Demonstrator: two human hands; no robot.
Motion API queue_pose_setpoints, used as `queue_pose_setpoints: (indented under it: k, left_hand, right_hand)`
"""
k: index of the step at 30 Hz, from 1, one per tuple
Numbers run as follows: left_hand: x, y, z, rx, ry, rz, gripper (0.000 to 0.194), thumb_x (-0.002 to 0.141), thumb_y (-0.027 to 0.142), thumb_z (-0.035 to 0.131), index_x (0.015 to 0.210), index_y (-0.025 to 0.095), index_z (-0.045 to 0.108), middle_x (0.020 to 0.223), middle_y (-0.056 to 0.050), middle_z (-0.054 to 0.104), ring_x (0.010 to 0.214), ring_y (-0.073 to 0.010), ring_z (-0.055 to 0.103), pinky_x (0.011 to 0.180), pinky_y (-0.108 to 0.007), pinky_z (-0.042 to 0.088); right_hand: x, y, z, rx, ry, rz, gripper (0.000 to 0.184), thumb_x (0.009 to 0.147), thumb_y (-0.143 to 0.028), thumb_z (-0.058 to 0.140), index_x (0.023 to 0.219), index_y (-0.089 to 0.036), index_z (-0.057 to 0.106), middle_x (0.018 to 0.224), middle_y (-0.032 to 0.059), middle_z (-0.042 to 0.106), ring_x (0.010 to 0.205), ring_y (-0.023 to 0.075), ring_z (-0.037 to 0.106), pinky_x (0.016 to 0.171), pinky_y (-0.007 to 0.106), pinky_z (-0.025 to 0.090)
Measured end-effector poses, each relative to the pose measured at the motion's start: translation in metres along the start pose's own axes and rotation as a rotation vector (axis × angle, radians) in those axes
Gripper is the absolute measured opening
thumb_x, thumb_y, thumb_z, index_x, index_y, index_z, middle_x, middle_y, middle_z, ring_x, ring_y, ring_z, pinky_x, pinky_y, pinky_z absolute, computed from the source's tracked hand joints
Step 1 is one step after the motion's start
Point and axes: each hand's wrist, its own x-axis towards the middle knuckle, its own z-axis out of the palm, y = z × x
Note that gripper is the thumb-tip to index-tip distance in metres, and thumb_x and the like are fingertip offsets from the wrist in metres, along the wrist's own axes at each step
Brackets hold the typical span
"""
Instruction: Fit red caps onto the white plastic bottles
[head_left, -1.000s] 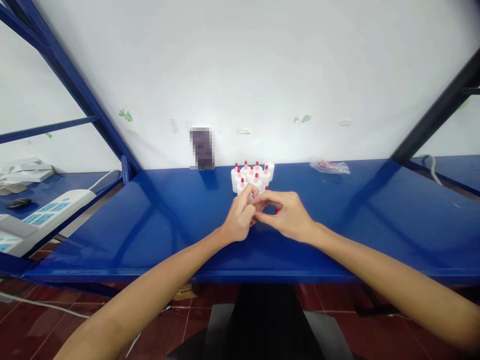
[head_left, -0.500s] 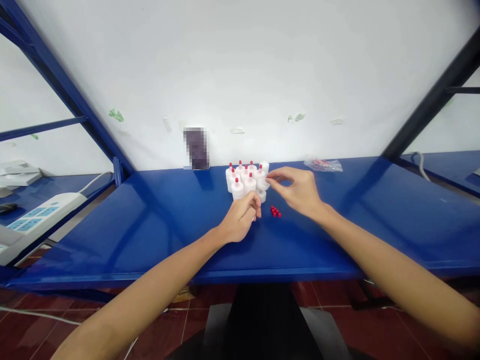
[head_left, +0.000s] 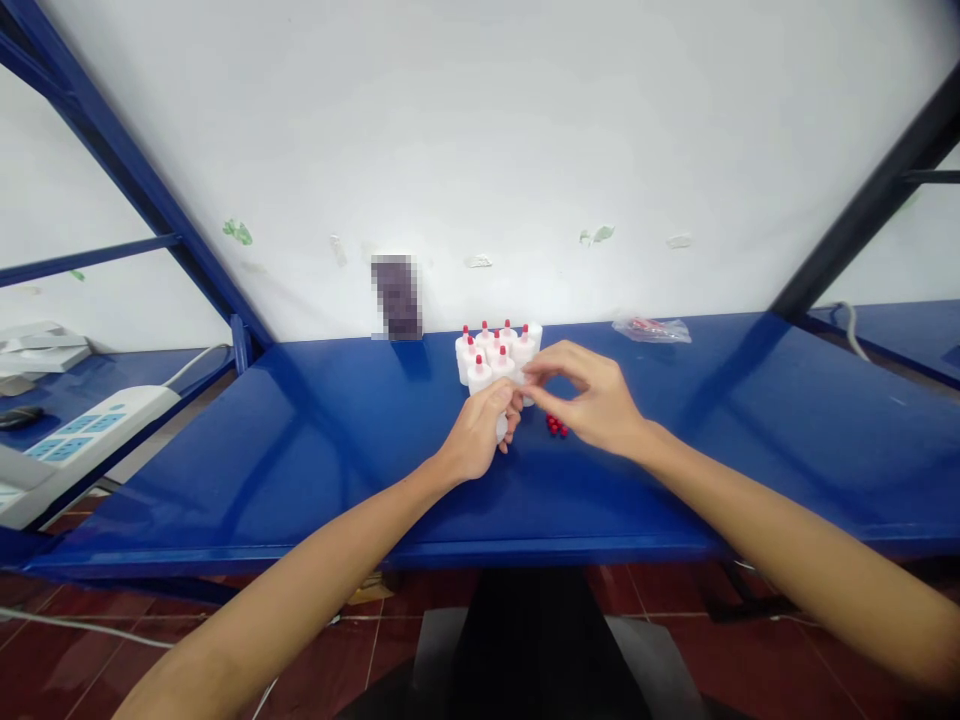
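Observation:
My left hand (head_left: pixel 480 430) is wrapped round a small white bottle (head_left: pixel 501 428), most of it hidden by the fingers. Thumb and fingertips of my right hand (head_left: pixel 585 395) come together at the top of that bottle, close to my left thumb. What they pinch is too small and covered to make out. Just behind my hands stands a cluster of white squeeze bottles (head_left: pixel 480 376) with red-tipped nozzles, upright and packed together. Below my right hand lies a little heap of red caps (head_left: pixel 556 427) on the blue table.
The blue table (head_left: pixel 360 500) runs along a white wall. A clear plastic bag (head_left: pixel 652 330) with something red in it lies at the back right. A white power strip (head_left: pixel 90 440) is off to the left, by the blue frame post (head_left: pixel 240 345).
My right hand has moved left and slightly down, from beside the rear bottles to my left hand. More of the bottle in my left hand shows. The view has shifted slightly.

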Motion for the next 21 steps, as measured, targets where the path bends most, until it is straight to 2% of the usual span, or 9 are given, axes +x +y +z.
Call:
queue_pose_setpoints:
  k: [3,5,9,13,18,21]
  left_hand:
    - [0.0,0.001,-0.001,-0.078,0.0,0.014,0.036,0.096,0.053,0.035,0.086,0.02,0.045,0.056,0.005,0.048,0.046,-0.0102,0.045,0.044,-0.021,0.037]
    - [0.0,0.001,-0.001,-0.092,-0.024,0.04,0.034,0.095,0.05,0.038,0.084,0.019,0.045,0.054,0.006,0.047,0.043,-0.009,0.043,0.043,-0.02,0.035]
    - [0.001,-0.002,-0.002,-0.138,-0.057,0.061,0.028,0.094,0.046,0.041,0.09,0.019,0.046,0.051,0.007,0.046,0.04,-0.0087,0.041,0.042,-0.019,0.035]
    - [0.002,-0.005,-0.002,-0.15,-0.085,0.073,0.023,0.088,0.041,0.047,0.089,0.018,0.046,0.054,0.007,0.045,0.042,-0.0086,0.043,0.042,-0.019,0.036]
    - [-0.001,-0.002,-0.002,-0.159,-0.083,0.094,0.011,0.08,0.026,0.046,0.088,0.02,0.042,0.057,0.008,0.045,0.042,-0.0067,0.04,0.041,-0.017,0.035]
    - [-0.004,-0.001,-0.002,-0.181,-0.069,0.128,0.021,0.077,0.023,0.043,0.097,0.022,0.037,0.052,0.011,0.045,0.038,-0.0067,0.036,0.039,-0.016,0.031]
  right_hand:
    - [-0.005,-0.016,0.01,0.097,-0.053,-0.056,0.014,0.087,-0.018,0.067,0.1,-0.024,0.068,0.092,0.0042,0.071,0.082,0.0173,0.068,0.073,0.034,0.059]
    - [-0.008,-0.02,0.015,0.102,-0.045,-0.076,0.015,0.087,-0.016,0.066,0.1,-0.023,0.067,0.091,0.0038,0.07,0.082,0.017,0.067,0.073,0.033,0.059]
    - [-0.011,-0.019,0.019,0.11,0.005,-0.034,0.018,0.086,-0.014,0.067,0.101,-0.023,0.066,0.092,0.0041,0.069,0.083,0.0174,0.067,0.073,0.034,0.059]
    - [-0.013,-0.017,0.02,0.171,-0.05,-0.015,0.022,0.084,-0.013,0.068,0.103,-0.023,0.064,0.094,0.0029,0.069,0.083,0.0164,0.069,0.072,0.03,0.06]
    - [-0.014,-0.017,0.021,0.018,-0.079,-0.099,0.016,0.087,-0.019,0.068,0.102,-0.024,0.066,0.093,0.0031,0.068,0.082,0.017,0.066,0.072,0.032,0.055]
    - [-0.013,-0.017,0.02,-0.138,-0.095,-0.106,0.003,0.088,-0.025,0.068,0.088,-0.022,0.068,0.083,0.0025,0.064,0.075,0.0169,0.059,0.068,0.033,0.046]
